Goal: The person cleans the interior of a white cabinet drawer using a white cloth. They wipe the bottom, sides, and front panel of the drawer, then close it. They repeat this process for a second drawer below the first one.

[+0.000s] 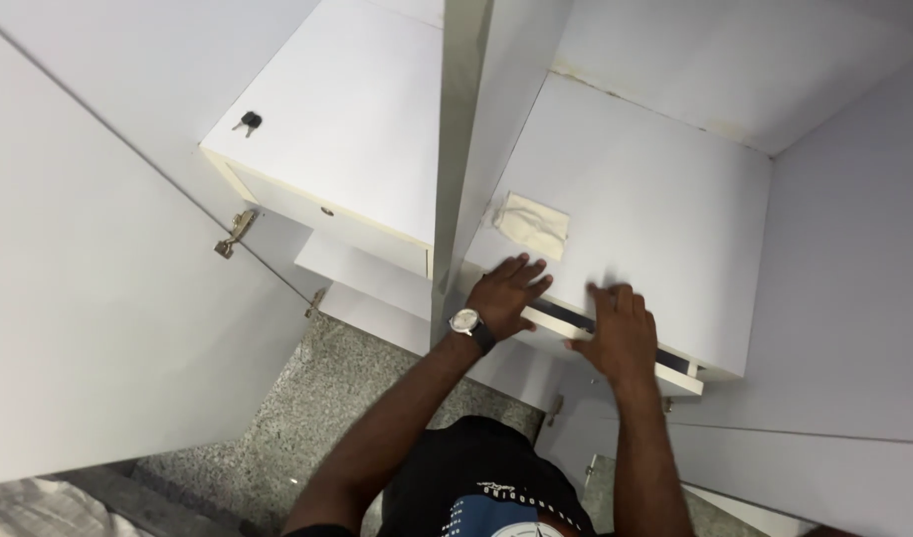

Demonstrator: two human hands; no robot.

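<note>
I look down into an open white wardrobe. My left hand [506,291], with a wristwatch on its wrist, lies flat with spread fingers on the front edge of a white shelf top [655,209]. My right hand [621,333] rests palm down on the same front edge, over a narrow dark gap above a drawer front [675,376]. Neither hand holds anything. A folded cream cloth [532,223] lies on the shelf just beyond my left hand.
A vertical divider panel [461,129] separates this bay from the left one, where a key [248,122] lies on a white drawer unit [347,109]. An open wardrobe door [89,288] stands at left. Speckled stone floor [307,418] shows below.
</note>
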